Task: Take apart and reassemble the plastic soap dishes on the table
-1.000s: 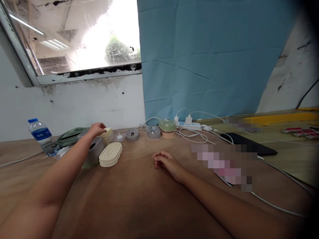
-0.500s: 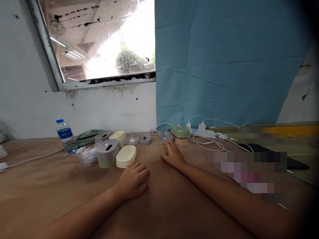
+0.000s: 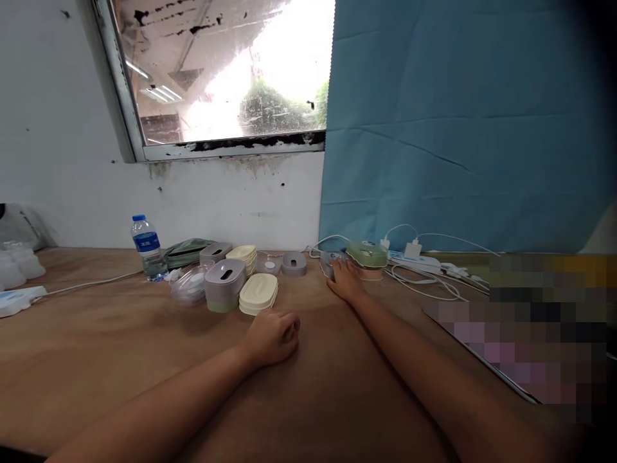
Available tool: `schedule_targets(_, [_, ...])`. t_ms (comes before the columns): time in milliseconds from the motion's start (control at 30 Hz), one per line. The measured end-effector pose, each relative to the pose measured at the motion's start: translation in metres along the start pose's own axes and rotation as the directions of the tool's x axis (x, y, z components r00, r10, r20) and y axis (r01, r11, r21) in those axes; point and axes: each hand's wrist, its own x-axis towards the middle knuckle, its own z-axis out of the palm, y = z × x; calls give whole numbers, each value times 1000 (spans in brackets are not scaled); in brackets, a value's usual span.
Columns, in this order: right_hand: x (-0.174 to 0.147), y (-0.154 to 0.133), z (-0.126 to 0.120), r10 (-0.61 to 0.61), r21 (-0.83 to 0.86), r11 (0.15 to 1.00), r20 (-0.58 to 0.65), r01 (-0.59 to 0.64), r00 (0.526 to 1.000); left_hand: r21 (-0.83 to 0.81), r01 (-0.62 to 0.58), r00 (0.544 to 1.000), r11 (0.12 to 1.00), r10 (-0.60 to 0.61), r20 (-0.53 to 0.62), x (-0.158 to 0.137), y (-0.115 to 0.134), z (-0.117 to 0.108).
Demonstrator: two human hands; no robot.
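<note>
My right hand [image 3: 347, 281] reaches forward to a small grey oval container [image 3: 331, 262] with a clear-looking top. Its fingers are apart and overlap the container's front edge; whether they press on it I cannot tell. Close to its right stands a green-topped container [image 3: 367, 254] with a tan lower part. My left hand [image 3: 274, 335] rests on the brown table, curled in a loose fist with nothing visible in it. Just beyond it lies a stack of cream oval lids [image 3: 259, 292]. A grey-and-green oval box [image 3: 225, 286] with a slot on top stands to the left of that stack.
Further left are a clear plastic container [image 3: 191, 284], a water bottle [image 3: 148, 247] and a green pouch [image 3: 186, 252]. More cream lids [image 3: 242, 253] and grey slotted pieces [image 3: 294, 263] stand along the back. A power strip [image 3: 414, 262] with white cables lies at right.
My right hand has moved forward onto the grey container. My left fist has turned slightly, its fingers curled in more. The whole view has shifted left, so things appear further right.
</note>
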Motion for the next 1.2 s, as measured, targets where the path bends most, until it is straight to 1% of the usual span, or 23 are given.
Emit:
schedule_targets(100, [-1,-1,0,8,-15,1000,-35,-8,999,-6,-16,999,1000,17,31,-1,3,3])
schedule_targets(267, [1,-6,-5,53,-12,998,-99,-55,994,-30,-94,994,995,95,61,-2,13,6])
schedule_targets(400, [8,-12,-4,172,24,985,-145,-170,974,-44,-81,993,996,84,79,-1,14,6])
schedule_targets(533, [15,-18,2,315,88,949,-160,-304,936,-46,-74,994,996,78,80,-1,11,6])
schedule_targets(600, [16,-19,3,361,128,930,-156,-344,919,-51,-77,994,996,81,77,-1,10,6])
schedule_targets(667, [17,-18,0,373,172,922,-152,-347,915,-54,-74,995,996,78,70,-1,8,6])
schedule_targets(800, [10,-12,-14,326,269,924,-177,-273,928,-61,-49,997,997,53,60,-1,3,6])
schedule_targets(900, [-4,-8,-30,302,343,914,-223,-216,927,-88,-25,999,996,28,29,-1,2,5])
schedule_targets(967, [-21,-6,-39,292,388,903,-246,-182,924,-120,-9,999,993,4,-38,-1,3,2])
schedule_targets(1033, [-44,-6,-48,256,430,894,-251,-130,933,-164,0,989,987,-24,-145,-1,5,-1])
schedule_targets(1100, [-71,-8,-56,192,474,879,-230,-62,954,-223,-10,966,975,-49,-255,-2,6,-3])
schedule_targets(1167, [-97,-11,-63,51,608,791,-179,69,983,-284,-27,939,958,-73,-336,-2,5,-3])
schedule_targets(1200, [-108,-13,-67,-26,647,752,-159,125,987,-311,-35,929,950,-84,-361,-2,4,-3])
